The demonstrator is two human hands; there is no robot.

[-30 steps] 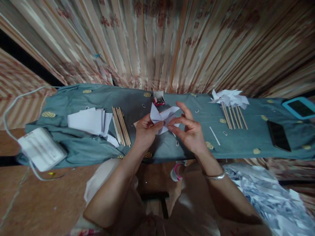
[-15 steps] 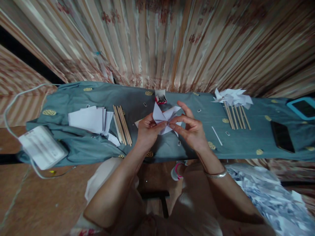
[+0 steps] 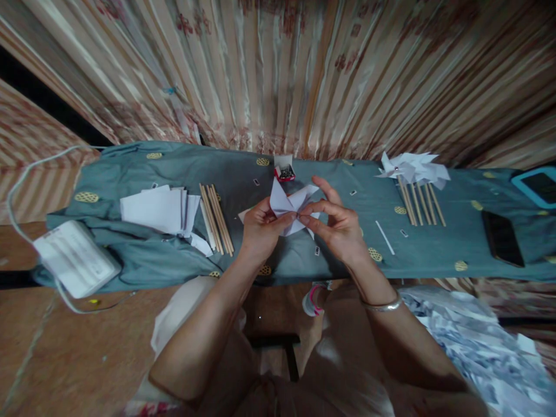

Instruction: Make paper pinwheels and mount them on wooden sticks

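A white paper pinwheel (image 3: 281, 201) is held up over the middle of the cloth-covered table. My left hand (image 3: 262, 230) grips it from the left, with the thumb pressed at its centre. At that same centre, thumb and index finger of my right hand (image 3: 337, 229) pinch together, the other fingers raised. Whatever lies between those fingertips is too small to make out. Just behind the pinwheel stands a small open red-and-white box (image 3: 284, 169) with small dark metal pieces inside.
Wooden sticks (image 3: 217, 220) and a stack of white paper (image 3: 152, 209) lie left, near a white box-shaped device (image 3: 77, 258) with a cable. Finished pinwheels on sticks (image 3: 416, 168), a paper strip (image 3: 385, 237), a phone (image 3: 503, 237) and a blue-framed device (image 3: 538, 186) lie right.
Both hands stay at the pinwheel's centre, with only slight finger movement. The view has shifted a little.
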